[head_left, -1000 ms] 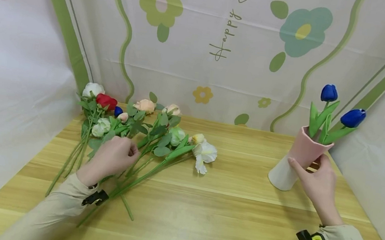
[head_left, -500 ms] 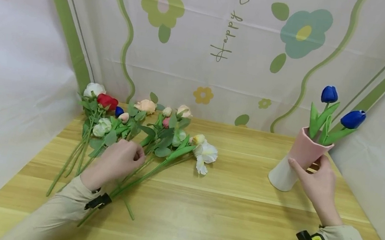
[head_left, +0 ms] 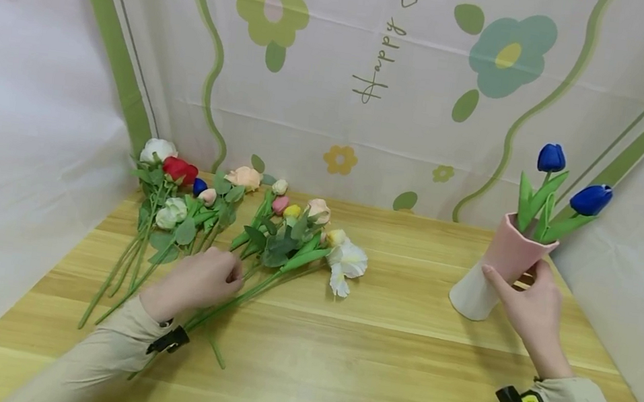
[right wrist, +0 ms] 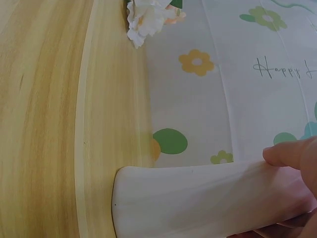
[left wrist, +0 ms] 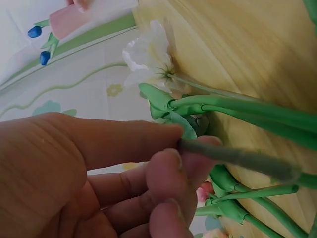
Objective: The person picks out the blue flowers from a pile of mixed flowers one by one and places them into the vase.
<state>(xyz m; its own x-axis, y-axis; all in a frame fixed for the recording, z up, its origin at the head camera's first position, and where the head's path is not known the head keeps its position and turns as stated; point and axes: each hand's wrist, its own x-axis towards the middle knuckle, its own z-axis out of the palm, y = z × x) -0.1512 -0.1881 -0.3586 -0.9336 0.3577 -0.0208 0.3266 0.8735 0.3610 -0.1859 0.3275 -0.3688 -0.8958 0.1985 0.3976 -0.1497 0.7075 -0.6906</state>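
We count two blue tulips (head_left: 591,199) inside the vase (head_left: 512,250); the right hand (head_left: 532,309) grips it, the left hand (head_left: 198,280) pinches a stem (left wrist: 252,161), other flowers (head_left: 181,171) lie outside.

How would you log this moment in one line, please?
left hand: pinches flower stem | right hand: grips pink-white vase | vase: holds two blue tulips

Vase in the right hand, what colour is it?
The vase is pink above and white below, seen best in the head view.
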